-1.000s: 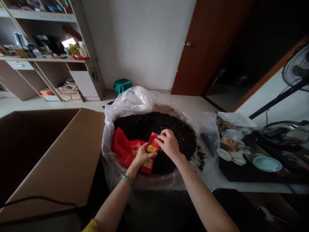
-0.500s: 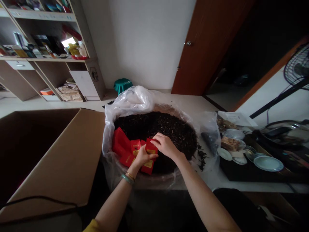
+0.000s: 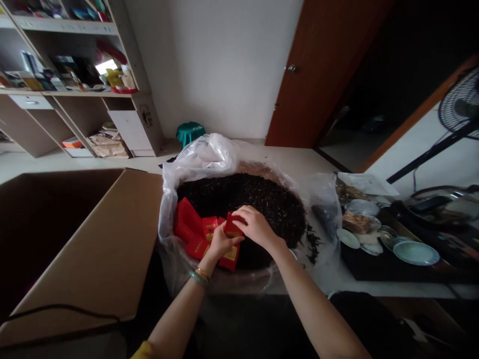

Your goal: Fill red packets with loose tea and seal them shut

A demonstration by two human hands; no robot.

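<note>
A big round basket lined with clear plastic (image 3: pixel 209 154) holds a heap of dark loose tea leaves (image 3: pixel 243 194). Several small red packets (image 3: pixel 189 222) lie on the leaves at its near left side. My left hand (image 3: pixel 220 243) is closed around a red packet with a gold label (image 3: pixel 231 253). My right hand (image 3: pixel 256 227) is closed too, its fingertips pinching the top edge of that same packet just above my left hand. A green bracelet sits on my left wrist.
A large open cardboard box (image 3: pixel 93 249) fills the left. On the right, a dark tray (image 3: pixel 392 264) carries saucers and cups. Shelves (image 3: pixel 67 89) stand at the back left, a brown door (image 3: pixel 318 75) behind, and a fan (image 3: pixel 460 109) at the far right.
My right hand has dropped from the raised top of the packet toward my left hand, and the packet's top now sits lower and folded under its fingers.
</note>
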